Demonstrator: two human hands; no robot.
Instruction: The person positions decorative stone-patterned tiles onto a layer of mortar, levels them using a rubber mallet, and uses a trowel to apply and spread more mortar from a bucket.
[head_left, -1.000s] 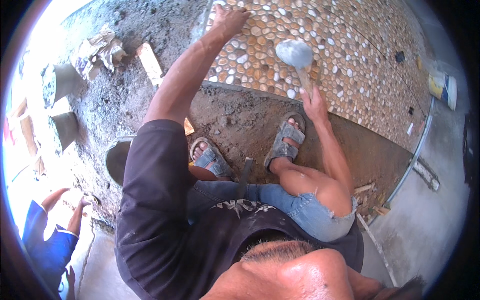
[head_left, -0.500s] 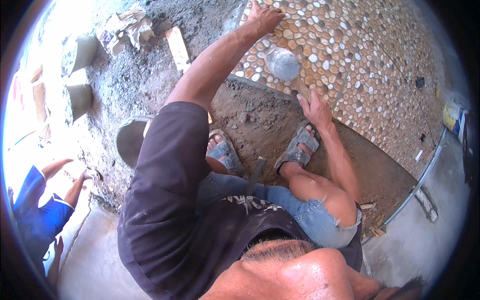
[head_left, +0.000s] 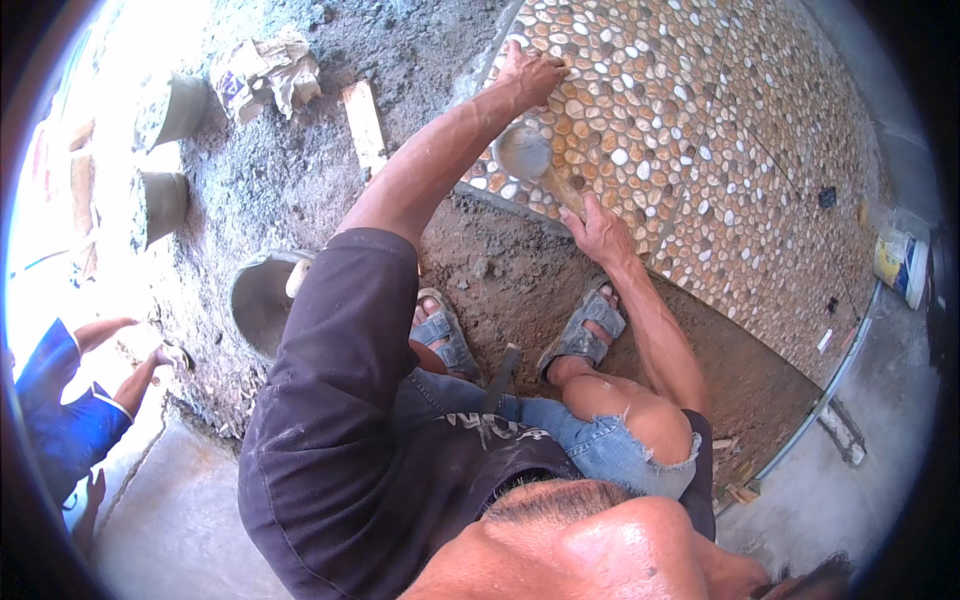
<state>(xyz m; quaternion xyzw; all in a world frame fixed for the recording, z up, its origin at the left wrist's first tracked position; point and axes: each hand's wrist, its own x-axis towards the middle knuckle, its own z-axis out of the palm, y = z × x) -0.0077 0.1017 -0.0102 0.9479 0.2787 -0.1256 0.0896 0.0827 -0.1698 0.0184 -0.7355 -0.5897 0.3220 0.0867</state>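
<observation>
My left hand [head_left: 530, 72] rests with fingers apart on a pebble-patterned tile [head_left: 650, 90], near its far left edge. My right hand [head_left: 602, 232] is closed round the wooden handle of a mallet [head_left: 522, 152], whose pale, dusty round head is low over or against the tile, a little below my left hand. The tile's near edge borders rough grey-brown mortar [head_left: 485, 245]. My sandalled feet [head_left: 590, 330] are on that mortar, with a dark flat bar [head_left: 500, 385] upright or leaning between them.
Left lie crumpled paper [head_left: 262, 75], a wood offcut [head_left: 362, 120], two mortar-coated buckets [head_left: 160, 205] and a larger bucket [head_left: 255, 310]. A co-worker in blue [head_left: 65, 390] works at lower left. A white bucket [head_left: 898, 268] and metal strip [head_left: 830, 390] are at right.
My right hand has brought the mallet leftward and lower, toward my left hand. The view has shifted slightly, so the surroundings sit differently. My left hand stays on the tile.
</observation>
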